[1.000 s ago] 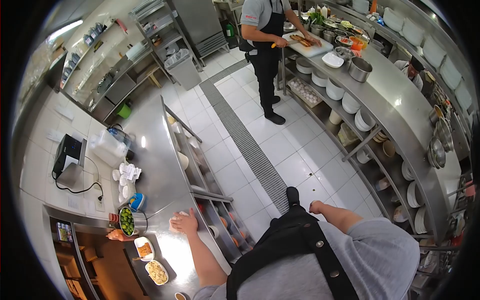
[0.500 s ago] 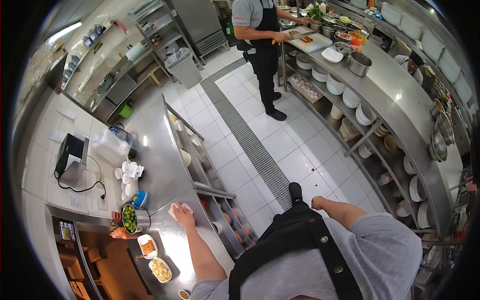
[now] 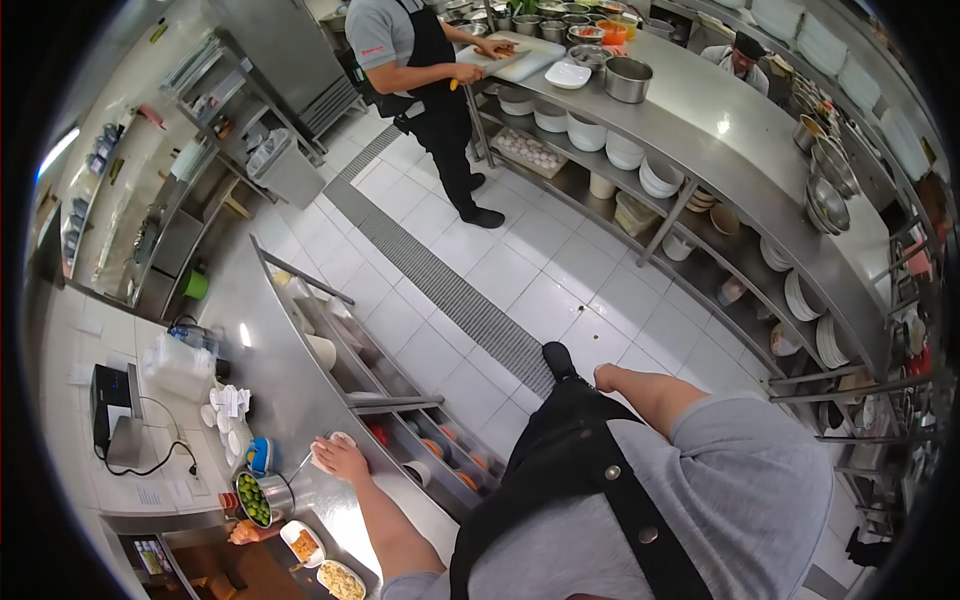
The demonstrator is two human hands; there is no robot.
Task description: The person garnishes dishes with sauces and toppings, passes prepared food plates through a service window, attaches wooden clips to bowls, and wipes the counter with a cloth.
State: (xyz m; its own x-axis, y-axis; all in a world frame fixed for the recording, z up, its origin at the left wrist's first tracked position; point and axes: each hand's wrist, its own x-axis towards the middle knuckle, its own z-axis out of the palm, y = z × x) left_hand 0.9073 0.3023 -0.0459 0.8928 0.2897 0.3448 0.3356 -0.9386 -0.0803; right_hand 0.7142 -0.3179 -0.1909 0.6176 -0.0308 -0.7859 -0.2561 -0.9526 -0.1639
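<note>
My left hand (image 3: 341, 459) lies palm down on a pale cloth (image 3: 346, 438), pressing it against the steel counter (image 3: 262, 395). Close by on the same counter stands a metal pot of green limes (image 3: 254, 500). Nearer the bottom edge are a white dish with orange-brown food (image 3: 301, 543) and another white dish with pale, chopped-looking food (image 3: 341, 580). My right hand (image 3: 603, 377) hangs low beside my leg, over the floor; its fingers are mostly hidden, and nothing shows in it.
Another person's hand (image 3: 243, 532) reaches in beside the limes. A co-worker (image 3: 415, 80) holds a knife over a white cutting board (image 3: 520, 58). A drain grate (image 3: 440, 275) crosses the tiled floor. Bowls (image 3: 587, 131) fill the shelves opposite.
My view has shifted, so the surroundings appear farther left. My left hand, still on the cloth, has slid a short way along the counter. My right hand still hangs low.
</note>
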